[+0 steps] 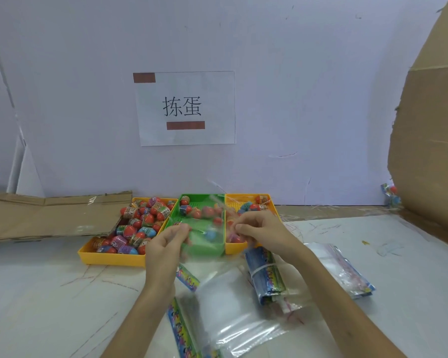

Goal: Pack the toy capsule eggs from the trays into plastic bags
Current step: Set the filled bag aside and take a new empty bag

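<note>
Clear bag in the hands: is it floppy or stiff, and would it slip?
Probably floppy: the clear bag bends and creases between the left hand and right hand, which pinch it. Likely very light, since pinching fingers alone hold it up. Its shiny film may be slippery.

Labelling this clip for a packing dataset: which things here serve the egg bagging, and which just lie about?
Job: capsule eggs; left yellow tray; green tray; right yellow tray; clear bag, pinched by left hand and right hand; spare bags.
Lying about: wall sign; flat cardboard; cardboard panel.
</note>
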Available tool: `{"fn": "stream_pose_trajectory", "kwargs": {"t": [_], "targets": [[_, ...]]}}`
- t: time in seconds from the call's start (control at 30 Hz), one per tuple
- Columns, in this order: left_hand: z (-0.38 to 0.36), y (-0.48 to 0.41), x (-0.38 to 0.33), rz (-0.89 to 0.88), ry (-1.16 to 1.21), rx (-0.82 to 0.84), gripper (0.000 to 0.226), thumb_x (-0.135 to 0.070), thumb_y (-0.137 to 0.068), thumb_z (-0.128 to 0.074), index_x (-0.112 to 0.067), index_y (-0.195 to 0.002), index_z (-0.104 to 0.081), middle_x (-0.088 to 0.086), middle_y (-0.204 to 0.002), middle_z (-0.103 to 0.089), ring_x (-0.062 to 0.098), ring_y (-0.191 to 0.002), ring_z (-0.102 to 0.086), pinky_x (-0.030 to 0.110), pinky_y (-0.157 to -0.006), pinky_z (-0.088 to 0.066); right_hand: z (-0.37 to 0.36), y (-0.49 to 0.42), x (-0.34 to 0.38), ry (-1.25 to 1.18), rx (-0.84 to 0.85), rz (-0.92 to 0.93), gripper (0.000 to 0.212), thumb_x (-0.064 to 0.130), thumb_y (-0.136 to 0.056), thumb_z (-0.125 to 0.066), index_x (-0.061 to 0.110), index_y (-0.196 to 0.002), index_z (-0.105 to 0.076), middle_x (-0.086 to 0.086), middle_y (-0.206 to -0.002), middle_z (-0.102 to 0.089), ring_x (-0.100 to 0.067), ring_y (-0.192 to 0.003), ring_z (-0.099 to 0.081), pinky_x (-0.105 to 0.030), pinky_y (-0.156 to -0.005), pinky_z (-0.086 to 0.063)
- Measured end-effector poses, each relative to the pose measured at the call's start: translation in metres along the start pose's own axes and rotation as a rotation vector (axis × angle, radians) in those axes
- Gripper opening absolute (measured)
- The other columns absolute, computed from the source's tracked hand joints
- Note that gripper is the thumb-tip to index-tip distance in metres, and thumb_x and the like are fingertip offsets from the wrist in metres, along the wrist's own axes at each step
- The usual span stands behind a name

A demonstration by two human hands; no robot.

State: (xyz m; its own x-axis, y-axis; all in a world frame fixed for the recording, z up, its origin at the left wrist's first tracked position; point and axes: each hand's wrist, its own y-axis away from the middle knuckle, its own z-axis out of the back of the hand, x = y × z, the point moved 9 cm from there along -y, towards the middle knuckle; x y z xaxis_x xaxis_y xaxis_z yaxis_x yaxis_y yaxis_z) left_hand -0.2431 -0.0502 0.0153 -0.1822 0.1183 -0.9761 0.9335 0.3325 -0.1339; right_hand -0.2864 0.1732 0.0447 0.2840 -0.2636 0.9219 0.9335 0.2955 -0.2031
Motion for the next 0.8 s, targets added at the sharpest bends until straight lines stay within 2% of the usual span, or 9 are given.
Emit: {"fn": "stream_pose_trajectory", "kwargs": {"t": [0.1,0.17,0.23,0.37,0.5,0.63,0.67,0.77,0.8], "targets": [[0.009,-0.001,0.003,0.054,0.097,-0.088,0.02,-0.022,-0.1,-0.063,-0.018,-0.086,-0.076,-0.006,-0.082,-0.074,0.015,-0.08,-0.069,0.032,-0.075,-0.052,0.001,0.0,-0.001,0.08,-0.01,0.014,0.023,0.01,-0.097,-0.063,0.023,-0.085,-0.077,0.008,-0.062,-0.06,-0.002,-0.058,-0.052,-0.014,-0.054,-0.045],[0.017,-0.003,0.006,0.094,0.135,-0.164,0.017,-0.023,-0.101,-0.061,-0.02,-0.089,-0.073,-0.003,-0.098,-0.072,0.017,-0.098,-0.065,0.036,-0.087,-0.05,0.003,0.0,-0.001,0.111,-0.014,0.021,0.022,0.011,-0.097,-0.063,0.023,-0.086,-0.077,0.016,-0.059,-0.057,0.0,-0.056,-0.05,-0.015,-0.054,-0.044],[0.021,-0.005,0.006,0.104,0.143,-0.196,0.019,-0.023,-0.102,-0.059,-0.018,-0.087,-0.068,0.001,-0.104,-0.069,0.02,-0.104,-0.061,0.042,-0.097,-0.046,0.004,0.001,-0.001,0.125,-0.017,0.011,0.021,0.011,-0.096,-0.062,0.025,-0.089,-0.077,0.013,-0.064,-0.061,-0.005,-0.059,-0.054,-0.023,-0.059,-0.049],[0.024,-0.004,0.003,0.074,0.161,-0.234,0.025,-0.02,-0.103,-0.056,-0.017,-0.079,-0.063,-0.001,-0.087,-0.064,0.018,-0.09,-0.058,0.036,-0.085,-0.047,-0.012,0.006,0.008,0.202,0.164,0.06,0.016,0.014,-0.089,-0.071,0.028,-0.092,-0.078,0.005,-0.091,-0.075,-0.014,-0.085,-0.068,-0.028,-0.079,-0.054],[0.029,-0.004,-0.002,0.023,0.193,-0.253,0.02,-0.021,-0.104,-0.054,-0.018,-0.088,-0.066,0.001,-0.092,-0.065,0.015,-0.088,-0.059,0.029,-0.077,-0.048,-0.042,0.014,0.009,0.397,0.382,0.104,0.015,0.024,-0.083,-0.079,0.036,-0.09,-0.077,0.021,-0.089,-0.073,0.0,-0.084,-0.066,-0.015,-0.072,-0.049],[0.031,-0.005,-0.003,0.032,0.208,-0.251,0.018,-0.026,-0.104,-0.055,-0.023,-0.093,-0.07,0.009,-0.114,-0.072,0.031,-0.112,-0.065,0.05,-0.097,-0.053,-0.044,0.007,0.011,0.465,0.261,0.182,0.017,0.015,-0.083,-0.076,0.032,-0.088,-0.078,0.019,-0.083,-0.074,-0.002,-0.081,-0.068,-0.021,-0.073,-0.055],[0.03,-0.005,-0.002,0.043,0.205,-0.24,0.019,-0.028,-0.104,-0.055,-0.025,-0.093,-0.071,0.009,-0.115,-0.073,0.032,-0.111,-0.067,0.054,-0.094,-0.054,-0.04,0.006,0.014,0.433,0.202,0.2,0.017,0.013,-0.084,-0.073,0.029,-0.087,-0.078,0.016,-0.081,-0.075,-0.003,-0.078,-0.069,-0.023,-0.073,-0.056],[0.022,-0.004,-0.001,0.074,0.19,-0.166,0.023,-0.028,-0.105,-0.055,-0.028,-0.093,-0.075,0.005,-0.106,-0.076,0.022,-0.085,-0.075,0.042,-0.068,-0.06,-0.016,0.001,0.021,0.277,-0.042,0.222,0.027,0.008,-0.091,-0.066,0.033,-0.086,-0.075,0.01,-0.082,-0.075,-0.007,-0.077,-0.071,-0.027,-0.073,-0.058],[0.017,-0.005,0.0,0.081,0.169,-0.129,0.022,-0.026,-0.105,-0.055,-0.026,-0.096,-0.075,0.007,-0.106,-0.076,0.023,-0.085,-0.076,0.045,-0.07,-0.061,-0.007,0.001,0.023,0.236,-0.128,0.229,0.026,0.01,-0.094,-0.064,0.034,-0.09,-0.074,0.007,-0.085,-0.075,-0.01,-0.077,-0.071,-0.029,-0.073,-0.059]]}}
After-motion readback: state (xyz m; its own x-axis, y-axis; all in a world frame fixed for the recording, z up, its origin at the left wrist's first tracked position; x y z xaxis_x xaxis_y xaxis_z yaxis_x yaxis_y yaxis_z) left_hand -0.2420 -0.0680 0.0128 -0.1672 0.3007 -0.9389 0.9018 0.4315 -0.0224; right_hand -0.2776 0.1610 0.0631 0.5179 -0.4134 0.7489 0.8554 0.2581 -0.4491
